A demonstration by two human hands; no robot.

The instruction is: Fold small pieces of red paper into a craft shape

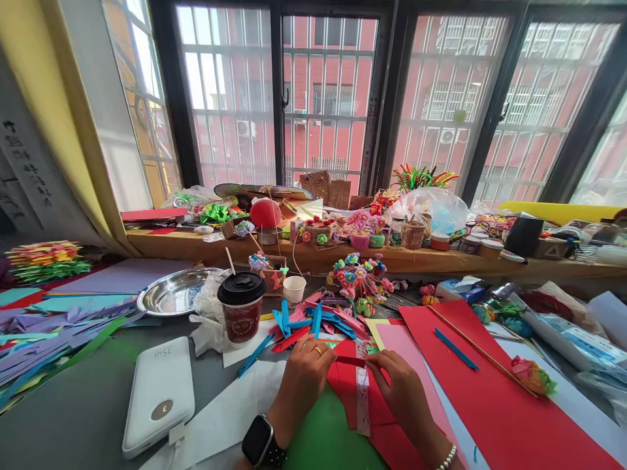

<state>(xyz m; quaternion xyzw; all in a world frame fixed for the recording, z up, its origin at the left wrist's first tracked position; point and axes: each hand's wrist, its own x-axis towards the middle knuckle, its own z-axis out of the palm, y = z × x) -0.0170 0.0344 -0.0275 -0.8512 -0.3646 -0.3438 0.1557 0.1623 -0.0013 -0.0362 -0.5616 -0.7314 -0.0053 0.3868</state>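
A narrow red paper strip (350, 361) is stretched between my two hands. My left hand (306, 373), with a ring and a watch, pinches its left end. The fingers of my right hand (398, 384) close on the right end. Below the strip, a pale patterned ruler (362, 408) lies across red paper (340, 385). A green sheet (313, 434) is under my wrists. Just beyond my left hand, blue folded paper strips (317, 320) lie in a loose pile with red and pink ones.
A lidded drink cup (241, 310) and a white power bank (159, 391) stand left of my hands. To the right, a stick (482, 349) and a blue strip (455, 349) lie on a large red sheet (529, 398). A metal tray (171, 297) and craft flowers (360, 277) are farther back.
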